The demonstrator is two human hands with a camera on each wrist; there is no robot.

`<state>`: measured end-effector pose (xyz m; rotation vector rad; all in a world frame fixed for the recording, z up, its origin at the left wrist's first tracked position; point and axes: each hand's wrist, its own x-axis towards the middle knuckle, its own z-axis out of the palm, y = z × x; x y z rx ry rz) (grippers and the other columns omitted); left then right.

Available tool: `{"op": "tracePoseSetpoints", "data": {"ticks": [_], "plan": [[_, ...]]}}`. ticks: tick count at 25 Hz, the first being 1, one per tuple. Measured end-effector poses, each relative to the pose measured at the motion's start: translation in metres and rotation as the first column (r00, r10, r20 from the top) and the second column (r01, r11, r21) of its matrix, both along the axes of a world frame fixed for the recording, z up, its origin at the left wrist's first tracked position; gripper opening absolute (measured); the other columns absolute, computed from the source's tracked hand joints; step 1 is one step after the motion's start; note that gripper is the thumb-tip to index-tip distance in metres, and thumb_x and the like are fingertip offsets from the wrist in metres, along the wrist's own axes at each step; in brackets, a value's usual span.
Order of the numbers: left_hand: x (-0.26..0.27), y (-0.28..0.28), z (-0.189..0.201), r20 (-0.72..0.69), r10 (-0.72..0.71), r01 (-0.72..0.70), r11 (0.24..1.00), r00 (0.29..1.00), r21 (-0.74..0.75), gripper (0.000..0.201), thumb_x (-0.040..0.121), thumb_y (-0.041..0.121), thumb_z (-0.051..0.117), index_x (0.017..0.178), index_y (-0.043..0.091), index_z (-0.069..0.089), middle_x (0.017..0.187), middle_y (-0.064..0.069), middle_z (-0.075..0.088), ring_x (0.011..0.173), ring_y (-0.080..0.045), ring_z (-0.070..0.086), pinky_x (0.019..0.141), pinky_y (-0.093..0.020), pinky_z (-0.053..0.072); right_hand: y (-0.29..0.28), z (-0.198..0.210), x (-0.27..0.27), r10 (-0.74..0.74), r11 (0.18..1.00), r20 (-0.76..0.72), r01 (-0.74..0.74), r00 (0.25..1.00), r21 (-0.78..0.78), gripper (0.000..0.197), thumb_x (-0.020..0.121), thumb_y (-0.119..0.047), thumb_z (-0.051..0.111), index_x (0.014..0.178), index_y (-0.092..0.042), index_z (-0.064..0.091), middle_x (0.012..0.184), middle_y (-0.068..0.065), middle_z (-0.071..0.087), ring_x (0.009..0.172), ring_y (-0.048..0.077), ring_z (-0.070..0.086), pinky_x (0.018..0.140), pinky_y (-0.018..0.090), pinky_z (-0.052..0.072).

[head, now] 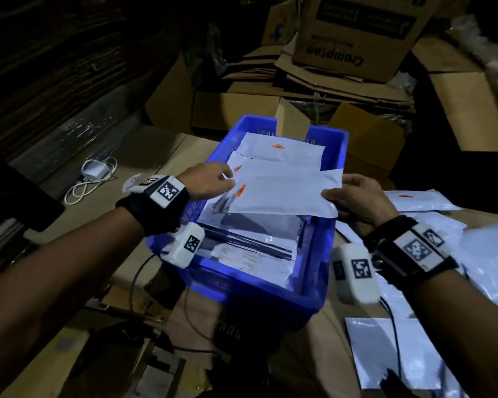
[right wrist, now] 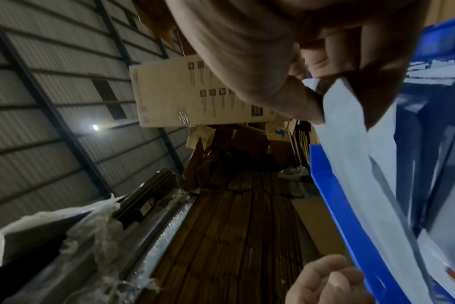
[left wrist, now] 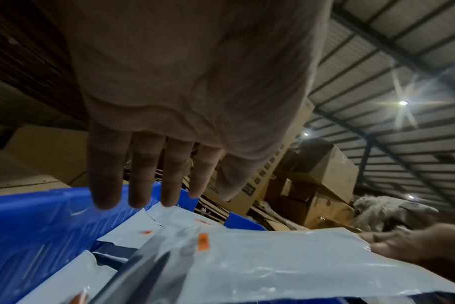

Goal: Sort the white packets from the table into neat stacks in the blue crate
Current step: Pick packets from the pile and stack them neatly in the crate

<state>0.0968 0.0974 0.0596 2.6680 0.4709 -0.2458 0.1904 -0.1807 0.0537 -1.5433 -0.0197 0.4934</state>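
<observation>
A blue crate (head: 339, 156) stands on the cardboard-covered table and holds white packets in a far stack (head: 279, 150) and a near stack (head: 256, 254). Over its middle hangs one white packet (head: 279, 193) with an orange tag. My right hand (head: 354, 196) pinches its right end, thumb on top, as the right wrist view shows (right wrist: 312, 82). At the packet's left end my left hand (head: 210, 179) hovers. In the left wrist view its fingers (left wrist: 153, 174) are straight and just above the packet (left wrist: 286, 263), holding nothing. More loose packets (head: 423, 201) lie on the table to the right.
Cardboard boxes (head: 357, 38) pile up behind the crate. A white charger with its cable (head: 94, 170) lies on the table at the left, near a dark flat object (head: 20, 196). A shiny packet (head: 385, 351) lies at the front right.
</observation>
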Motion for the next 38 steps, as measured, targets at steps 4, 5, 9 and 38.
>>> {"op": "tracePoseSetpoints", "data": {"ticks": [4, 5, 9, 38], "plan": [[0.006, -0.002, -0.008, -0.164, -0.143, 0.167, 0.975, 0.976, 0.145, 0.045, 0.096, 0.038, 0.054, 0.135, 0.017, 0.049, 0.137, -0.004, 0.054, 0.122, -0.026, 0.051, 0.096, -0.029, 0.038, 0.044, -0.012, -0.012, 0.011, 0.991, -0.015, -0.013, 1.0, -0.133, 0.03, 0.082, 0.019, 0.057, 0.07, -0.007, 0.047, 0.058, 0.012, 0.044, 0.028, 0.011, 0.033, 0.035, 0.011, 0.025], [0.01, -0.002, -0.014, -0.196, -0.165, 0.198, 0.967, 0.966, 0.161, 0.046, 0.096, 0.036, 0.054, 0.137, 0.017, 0.048, 0.14, -0.005, 0.051, 0.125, -0.027, 0.049, 0.097, -0.029, 0.038, 0.052, -0.017, -0.014, -0.002, 0.988, -0.027, -0.003, 1.0, -0.154, 0.035, 0.082, 0.02, 0.056, 0.067, -0.009, 0.042, 0.06, 0.012, 0.04, 0.03, 0.012, 0.032, 0.036, 0.012, 0.025], [0.025, -0.004, -0.035, -0.303, -0.207, 0.275, 0.94, 0.93, 0.201, 0.048, 0.087, 0.032, 0.067, 0.13, 0.015, 0.052, 0.132, -0.008, 0.058, 0.119, -0.029, 0.054, 0.092, -0.032, 0.044, 0.072, -0.04, -0.014, -0.069, 0.953, -0.063, 0.047, 0.996, -0.3, 0.04, 0.074, 0.023, 0.053, 0.062, -0.009, 0.032, 0.048, 0.004, 0.034, 0.043, 0.015, 0.032, 0.05, 0.025, 0.027], [0.047, -0.015, -0.081, -0.307, -0.43, 0.515, 0.801, 0.849, 0.304, 0.051, 0.079, 0.019, 0.074, 0.121, 0.016, 0.046, 0.122, -0.012, 0.045, 0.11, -0.035, 0.054, 0.079, -0.042, 0.049, 0.108, -0.067, 0.0, 0.777, 0.051, -0.064, -0.164, 0.626, -0.985, 0.054, 0.072, -0.034, 0.077, 0.119, -0.02, 0.055, 0.127, 0.011, 0.05, 0.124, 0.03, 0.046, 0.099, 0.045, 0.046]]}}
